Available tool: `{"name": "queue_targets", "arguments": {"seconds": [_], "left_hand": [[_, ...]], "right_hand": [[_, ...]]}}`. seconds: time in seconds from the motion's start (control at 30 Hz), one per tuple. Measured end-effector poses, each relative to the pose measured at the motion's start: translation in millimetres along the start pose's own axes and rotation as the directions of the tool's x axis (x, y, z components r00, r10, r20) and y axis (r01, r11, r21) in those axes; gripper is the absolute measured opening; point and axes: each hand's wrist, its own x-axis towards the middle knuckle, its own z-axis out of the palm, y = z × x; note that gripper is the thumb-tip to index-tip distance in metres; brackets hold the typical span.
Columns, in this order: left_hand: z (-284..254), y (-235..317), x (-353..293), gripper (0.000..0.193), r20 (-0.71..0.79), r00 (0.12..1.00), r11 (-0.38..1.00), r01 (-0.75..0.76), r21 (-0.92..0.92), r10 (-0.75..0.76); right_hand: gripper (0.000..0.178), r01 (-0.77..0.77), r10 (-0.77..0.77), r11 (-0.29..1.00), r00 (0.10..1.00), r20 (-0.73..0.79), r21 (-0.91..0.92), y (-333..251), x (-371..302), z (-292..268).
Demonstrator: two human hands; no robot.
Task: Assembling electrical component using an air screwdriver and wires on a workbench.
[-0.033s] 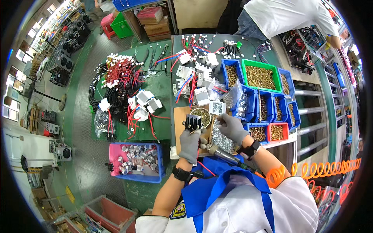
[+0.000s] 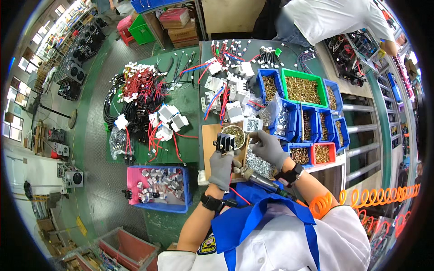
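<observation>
My left hand (image 2: 221, 167), in a grey glove, holds a small black finned block (image 2: 224, 142) upright over the brown board (image 2: 209, 140). My right hand (image 2: 270, 148), also in a grey glove, reaches in from the right. Its fingertips are pinched together right beside the block. Whether they hold something small is too fine to see. A round bowl of small screws (image 2: 235, 130) sits just behind the block. A clear bag of silver hardware (image 2: 257, 163) lies under my right wrist. A powered screwdriver (image 2: 264, 181) rests against my blue apron, below the right forearm.
Blue bins (image 2: 312, 124) and a green bin (image 2: 305, 89) of brass screws stand to the right. White connector blocks with red wires (image 2: 228, 97) and black cable bundles (image 2: 135, 97) cover the green bench. A blue tray of parts (image 2: 158, 189) sits lower left. Another person in white (image 2: 334, 18) stands behind.
</observation>
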Motion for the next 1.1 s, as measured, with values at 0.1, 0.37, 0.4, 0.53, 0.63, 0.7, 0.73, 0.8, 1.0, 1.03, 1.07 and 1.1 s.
{"name": "queue_targets", "arguments": {"seconds": [0.1, 0.37, 0.4, 0.53, 0.63, 0.7, 0.73, 0.8, 1.0, 1.03, 1.07, 1.1], "left_hand": [[6.6, 0.8, -0.9, 0.016, -0.010, 1.000, 0.997, 0.009, 0.079, -0.008], [13.8, 4.5, -4.7, 0.015, -0.061, 0.998, 0.993, -0.021, 0.114, 0.028], [13.9, 4.4, -4.3, 0.014, -0.051, 0.998, 0.991, -0.041, 0.127, 0.048], [14.5, 2.3, -3.1, 0.014, -0.031, 0.997, 0.987, -0.069, 0.144, 0.074], [15.3, 0.6, -2.8, 0.013, -0.044, 0.994, 0.987, -0.090, 0.129, 0.097], [15.4, 0.5, -3.0, 0.013, -0.061, 0.992, 0.985, -0.098, 0.140, 0.107], [15.4, 0.6, -3.0, 0.012, -0.056, 0.996, 0.990, -0.065, 0.127, 0.072], [15.1, 0.9, -2.5, 0.013, -0.067, 0.994, 0.990, -0.077, 0.116, 0.085], [14.8, 1.8, -2.8, 0.016, -0.082, 0.993, 0.982, -0.065, 0.176, 0.080], [14.9, 1.7, -3.3, 0.016, -0.072, 0.995, 0.984, -0.051, 0.170, 0.064], [15.1, 1.5, -3.3, 0.016, -0.044, 0.999, 0.989, -0.016, 0.144, 0.023], [15.4, 1.2, -3.9, 0.016, -0.030, 0.999, 0.990, -0.028, 0.140, 0.032]], "right_hand": [[0.030, 0.128, -0.109, 0.909, 0.992, -0.069, 0.396, -28.6, -2.7, -2.9], [0.027, 0.429, -0.445, 0.895, 0.878, -0.177, -0.125, -49.0, 0.4, 5.8], [0.027, 0.379, -0.412, 0.899, 0.902, -0.131, -0.220, -48.3, 0.4, 6.4], [0.024, 0.397, -0.432, 0.889, 0.892, -0.131, -0.229, -48.2, -0.6, 5.9], [0.023, 0.392, -0.429, 0.895, 0.887, -0.171, -0.215, -50.1, 0.9, 3.7], [0.024, 0.366, -0.396, 0.886, 0.916, -0.057, -0.284, -51.4, 1.3, 1.3], [0.024, 0.397, -0.428, 0.879, 0.901, -0.067, -0.264, -52.1, 1.8, 0.6], [0.026, 0.403, -0.420, 0.905, 0.899, -0.124, -0.137, -53.1, -0.8, -0.6], [0.032, 0.201, -0.202, 0.970, 0.979, 0.000, 0.136, -56.0, 5.4, -7.7], [0.036, 0.186, -0.193, 0.972, 0.980, 0.042, 0.144, -56.1, 7.6, -9.1], [0.036, 0.246, -0.251, 0.956, 0.968, 0.008, 0.160, -56.2, 9.5, -9.9], [0.035, 0.210, -0.225, 0.961, 0.972, 0.064, 0.181, -54.3, 10.8, -13.3]]}}
